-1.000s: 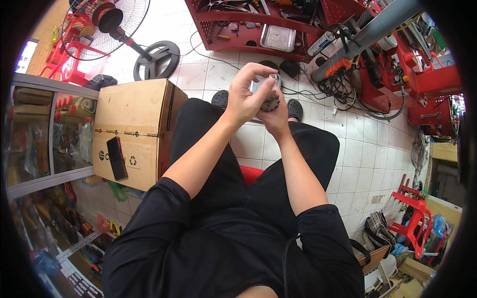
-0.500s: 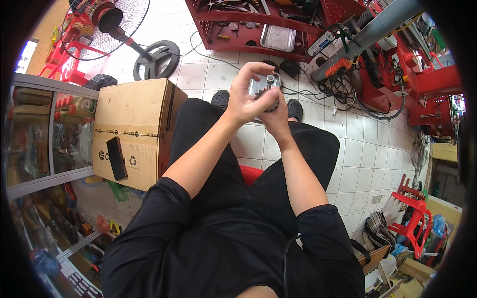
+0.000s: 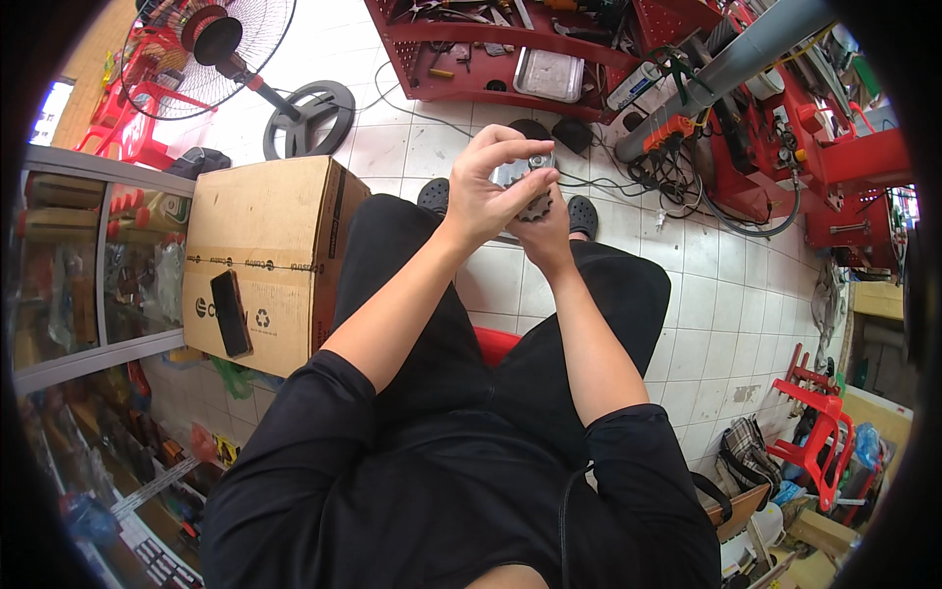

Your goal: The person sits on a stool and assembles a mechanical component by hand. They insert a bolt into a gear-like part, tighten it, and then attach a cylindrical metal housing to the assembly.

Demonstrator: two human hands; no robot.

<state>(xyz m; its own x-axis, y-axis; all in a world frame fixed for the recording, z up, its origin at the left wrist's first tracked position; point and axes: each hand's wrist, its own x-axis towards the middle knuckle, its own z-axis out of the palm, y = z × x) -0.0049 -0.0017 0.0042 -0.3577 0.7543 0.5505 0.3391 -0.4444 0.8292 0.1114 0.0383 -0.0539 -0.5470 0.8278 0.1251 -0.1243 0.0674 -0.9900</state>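
Observation:
In front of my knees both hands meet on a dark toothed gear (image 3: 536,208) with a metal shaft end (image 3: 538,162) standing beyond it. My left hand (image 3: 488,187) curls over from the left, its index finger and thumb closed around the shaft end. From below, my right hand (image 3: 546,236) grips the gear; most of its fingers are hidden behind the part and the left hand. A silvery metal tray (image 3: 506,175) shows partly behind the hands, down by my shoes.
A cardboard box (image 3: 260,221) with a black phone (image 3: 231,314) on it stands to my left, beside a glass-fronted cabinet (image 3: 103,265). Ahead are a fan base (image 3: 309,118), a red tool cart (image 3: 442,83) and cables. A red stool (image 3: 819,442) is at right.
The left index finger has come down from its raised position, and the left thumb has shifted up from the gear toward the shaft end. The right hand stays nearly in place.

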